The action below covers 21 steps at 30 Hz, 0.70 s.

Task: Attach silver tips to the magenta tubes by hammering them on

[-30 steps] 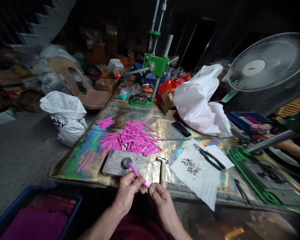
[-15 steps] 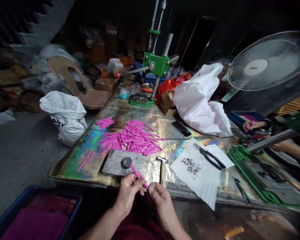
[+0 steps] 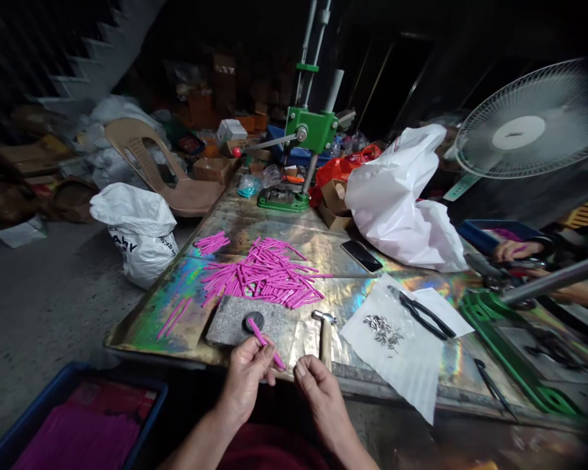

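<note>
My left hand (image 3: 247,373) pinches a thin pink tube (image 3: 277,359), tilted with its upper end at the dark round disc (image 3: 254,320) on a grey stone block (image 3: 225,321). Whether that end touches the disc I cannot tell. Just right of the tube's lower end is my right hand (image 3: 321,395), thumb and fingers pressed together; anything small between them is hidden. A heap of similar pink tubes (image 3: 269,274) lies behind the block. Beside my right hand rests a hammer (image 3: 325,343) with a wooden handle.
Small metal pins (image 3: 383,331) and black-handled pliers (image 3: 428,314) lie on white sheeting (image 3: 416,372). A phone (image 3: 361,256), white bag (image 3: 402,202) and green press (image 3: 311,130) stand farther back. At right, another person's hand (image 3: 517,250) is beside a second green press (image 3: 494,346).
My right hand has come away from the tube's lower end, leaving a small gap. My left hand still holds the tube. The whole view has shifted slightly.
</note>
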Each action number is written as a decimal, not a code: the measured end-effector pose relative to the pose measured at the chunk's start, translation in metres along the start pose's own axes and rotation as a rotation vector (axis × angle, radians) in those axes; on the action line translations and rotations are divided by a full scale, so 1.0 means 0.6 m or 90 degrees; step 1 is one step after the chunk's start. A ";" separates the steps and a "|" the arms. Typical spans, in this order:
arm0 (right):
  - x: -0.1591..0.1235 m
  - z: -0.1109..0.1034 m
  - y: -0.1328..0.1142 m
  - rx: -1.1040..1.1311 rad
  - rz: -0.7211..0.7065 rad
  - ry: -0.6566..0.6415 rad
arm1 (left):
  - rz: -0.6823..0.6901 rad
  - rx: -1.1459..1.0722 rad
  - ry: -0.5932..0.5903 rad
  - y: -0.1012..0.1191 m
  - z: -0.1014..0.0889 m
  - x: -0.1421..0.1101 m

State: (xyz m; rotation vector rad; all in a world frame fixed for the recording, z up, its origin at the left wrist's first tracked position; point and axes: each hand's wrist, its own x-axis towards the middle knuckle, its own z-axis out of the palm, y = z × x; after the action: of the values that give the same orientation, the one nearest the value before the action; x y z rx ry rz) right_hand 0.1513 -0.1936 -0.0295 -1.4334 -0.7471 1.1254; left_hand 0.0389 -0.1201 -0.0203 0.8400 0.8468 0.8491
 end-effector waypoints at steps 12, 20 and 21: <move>0.040 -0.105 0.029 -0.536 -0.057 0.190 | 0.288 0.174 0.171 0.064 -0.059 0.065; 0.044 -0.100 0.043 -0.770 0.023 0.105 | 0.306 0.217 0.158 0.050 -0.060 0.070; 0.044 -0.098 0.041 -0.782 0.033 0.100 | 0.309 0.225 0.157 0.049 -0.061 0.071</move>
State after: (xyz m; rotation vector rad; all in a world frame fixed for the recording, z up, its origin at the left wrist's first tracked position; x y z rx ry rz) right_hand 0.2116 -0.1959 -0.0630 -2.5074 -1.3968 0.5115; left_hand 0.0159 -0.0611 -0.0216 1.3010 1.0456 1.2689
